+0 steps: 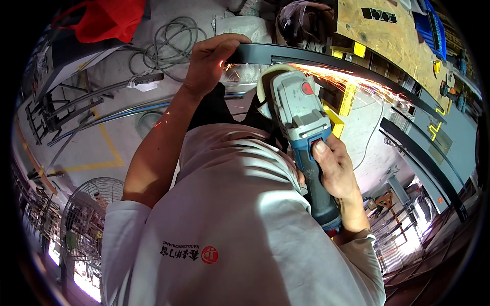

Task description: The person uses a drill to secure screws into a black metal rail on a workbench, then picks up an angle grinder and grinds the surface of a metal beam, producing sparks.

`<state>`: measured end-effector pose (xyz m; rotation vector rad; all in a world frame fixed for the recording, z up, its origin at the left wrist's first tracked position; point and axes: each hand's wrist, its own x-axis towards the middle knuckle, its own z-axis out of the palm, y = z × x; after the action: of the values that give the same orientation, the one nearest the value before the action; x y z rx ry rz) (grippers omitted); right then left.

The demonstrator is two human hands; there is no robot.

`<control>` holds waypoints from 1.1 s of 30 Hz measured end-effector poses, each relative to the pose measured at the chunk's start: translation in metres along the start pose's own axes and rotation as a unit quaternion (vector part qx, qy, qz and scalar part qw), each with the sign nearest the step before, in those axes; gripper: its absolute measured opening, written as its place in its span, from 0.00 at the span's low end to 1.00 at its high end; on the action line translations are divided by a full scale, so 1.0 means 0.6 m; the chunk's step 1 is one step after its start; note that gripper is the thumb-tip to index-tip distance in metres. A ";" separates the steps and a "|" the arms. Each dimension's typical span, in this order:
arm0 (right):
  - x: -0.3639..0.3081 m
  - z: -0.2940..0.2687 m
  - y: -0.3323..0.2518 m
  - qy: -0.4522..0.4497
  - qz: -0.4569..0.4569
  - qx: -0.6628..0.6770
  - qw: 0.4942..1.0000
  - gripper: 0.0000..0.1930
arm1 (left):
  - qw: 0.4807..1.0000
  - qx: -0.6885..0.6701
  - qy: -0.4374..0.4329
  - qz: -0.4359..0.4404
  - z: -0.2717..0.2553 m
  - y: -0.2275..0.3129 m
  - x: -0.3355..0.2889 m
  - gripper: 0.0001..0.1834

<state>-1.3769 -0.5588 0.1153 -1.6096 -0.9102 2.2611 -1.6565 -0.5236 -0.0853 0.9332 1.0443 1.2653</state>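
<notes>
My right hand (334,166) is wrapped round the blue-and-black body of an angle grinder (306,115), the thumb lying by its red switch. The grinder's pale guard (266,84) is up against the near edge of a long dark metal bar (255,53). Bright orange sparks (357,85) stream off to the right along that bar. At the bar's left end my left hand (212,64) grips it, thumb on the near side and fingers over the top. The grinder's disc is mostly hidden by the guard, so its exact contact cannot be made out.
A second dark bar (423,163) slants at the right. Yellow metal pieces (347,99) sit below the worked bar, near a wooden board (357,20). Coiled grey cable (168,48) lies on the floor at far left, below a red bag (109,20). A wire-cage fan (84,209) stands lower left.
</notes>
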 end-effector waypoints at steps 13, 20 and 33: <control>0.002 -0.006 -0.002 -0.004 0.016 -0.011 1.000 0.26 | 1.000 -0.027 0.003 0.008 -0.002 -0.008 0.001 0.17; -0.006 -0.011 0.005 0.024 0.043 -0.045 0.998 0.28 | 1.000 0.021 -0.005 0.000 -0.002 0.002 0.000 0.17; -0.003 -0.012 0.016 0.019 -0.012 -0.059 0.998 0.27 | 0.998 0.052 0.003 0.025 0.000 0.005 0.002 0.18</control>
<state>-1.3680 -0.5649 0.1097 -1.6744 -1.0650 2.1907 -1.6571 -0.5222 -0.0824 1.0402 1.1051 1.2650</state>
